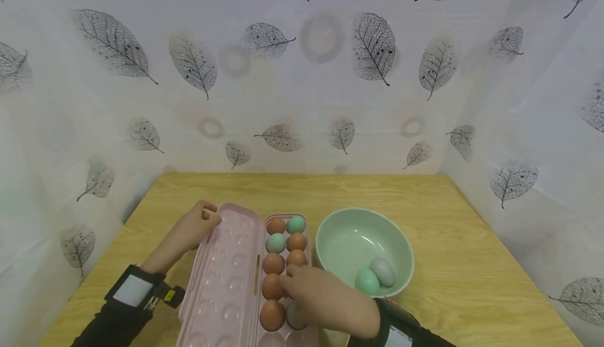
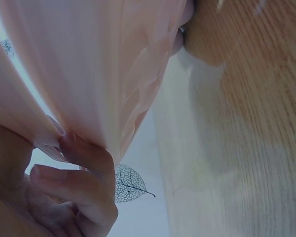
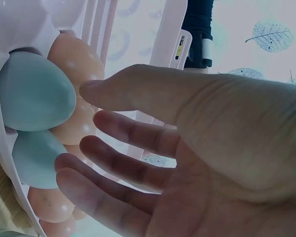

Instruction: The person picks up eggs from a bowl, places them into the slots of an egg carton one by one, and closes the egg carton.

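Observation:
A pink egg carton (image 1: 258,305) lies opened out, its lid (image 1: 236,263) to the left of the egg-filled tray. My left hand (image 1: 198,226) pinches the lid's outer edge near the far corner; in the left wrist view, fingers (image 2: 86,153) grip the lid's rim. Brown eggs (image 1: 272,314) and green eggs (image 1: 276,242) sit in two rows. My right hand (image 1: 325,297) is over the right-hand row, covering part of it. In the right wrist view its fingers are spread beside a pale green egg (image 3: 37,91), with nothing in the palm.
A light green bowl (image 1: 340,237) stands right of the carton, holding a green egg (image 1: 367,282) and a pale grey egg (image 1: 383,272). The wooden table (image 1: 443,242) is enclosed by leaf-printed curtains (image 1: 311,100) at the back and sides.

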